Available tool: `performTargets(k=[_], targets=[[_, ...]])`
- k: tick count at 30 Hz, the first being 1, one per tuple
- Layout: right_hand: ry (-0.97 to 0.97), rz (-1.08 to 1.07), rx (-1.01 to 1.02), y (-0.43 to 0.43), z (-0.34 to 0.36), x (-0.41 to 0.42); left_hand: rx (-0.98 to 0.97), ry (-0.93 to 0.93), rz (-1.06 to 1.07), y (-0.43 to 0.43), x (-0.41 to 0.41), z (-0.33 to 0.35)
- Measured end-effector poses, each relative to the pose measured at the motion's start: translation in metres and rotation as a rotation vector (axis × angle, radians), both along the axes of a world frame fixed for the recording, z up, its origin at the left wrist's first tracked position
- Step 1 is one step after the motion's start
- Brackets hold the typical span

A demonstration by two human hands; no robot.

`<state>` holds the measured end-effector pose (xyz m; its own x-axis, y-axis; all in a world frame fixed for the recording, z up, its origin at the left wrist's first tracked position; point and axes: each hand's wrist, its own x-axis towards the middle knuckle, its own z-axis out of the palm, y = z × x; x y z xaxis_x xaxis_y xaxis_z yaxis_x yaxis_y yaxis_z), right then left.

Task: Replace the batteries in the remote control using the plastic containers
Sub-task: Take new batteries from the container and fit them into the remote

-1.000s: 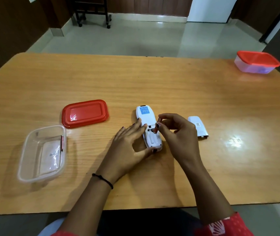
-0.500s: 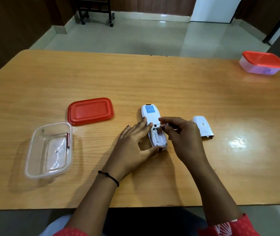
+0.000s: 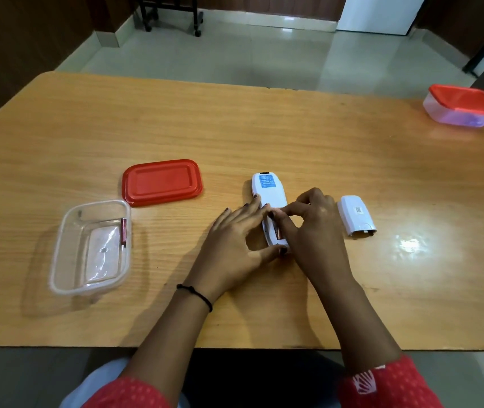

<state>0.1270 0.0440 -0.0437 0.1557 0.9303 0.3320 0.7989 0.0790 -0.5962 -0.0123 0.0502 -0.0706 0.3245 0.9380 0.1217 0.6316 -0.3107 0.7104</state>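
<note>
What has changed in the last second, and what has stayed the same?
The right hand has brought the battery it pinched above the remote control down into the open compartment and now presses it in. The left hand keeps steadying the remote. The battery cover, red lid, open clear container with one battery and closed container stayed put.

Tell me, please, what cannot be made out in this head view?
- Battery bay of the remote: largely covered by the right hand and left hand, so battery seating is unclear.
- Far box: red lid and cloudy walls hide its contents.
- Remote's blue label: print too small to read.
- Battery in the clear tub: markings too small.
</note>
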Motion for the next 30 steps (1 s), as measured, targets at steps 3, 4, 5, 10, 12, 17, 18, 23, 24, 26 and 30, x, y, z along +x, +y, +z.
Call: performTargets(k=[3,4,5,10,12,17,18,23,24,26,30], targets=[[-0.150,-0.010,-0.064,-0.006,0.005,-0.005,0.001,0.000,-0.005,-0.001,0.000,0.002],[-0.179,-0.008,-0.085,-0.008,0.006,-0.007,0.000,0.007,-0.010,-0.001,0.001,0.003],[-0.193,-0.009,-0.105,-0.010,0.008,-0.009,-0.004,0.019,-0.012,-0.001,0.001,0.003],[-0.185,0.018,-0.122,-0.015,0.004,-0.005,-0.038,0.044,-0.012,-0.001,0.001,0.003],[-0.054,0.014,-0.114,-0.016,-0.002,-0.001,-0.030,0.015,0.000,-0.002,0.001,0.003],[0.530,-0.129,0.004,-0.014,0.006,0.009,-0.030,-0.055,-0.004,-0.005,-0.002,0.011],[0.574,-0.148,0.022,-0.012,0.008,0.011,-0.020,-0.088,-0.007,-0.007,-0.004,0.015],[0.626,-0.115,0.031,-0.012,0.012,-0.011,0.212,-0.152,0.163,-0.014,-0.037,0.039],[0.598,-0.076,0.036,-0.012,0.011,-0.020,0.287,-0.146,0.244,-0.015,-0.048,0.045],[0.514,0.033,0.045,-0.016,0.010,-0.043,0.405,-0.120,0.422,-0.020,-0.075,0.055],[0.364,0.251,0.033,-0.030,0.013,-0.094,0.350,-0.142,0.754,-0.035,-0.134,0.065]])
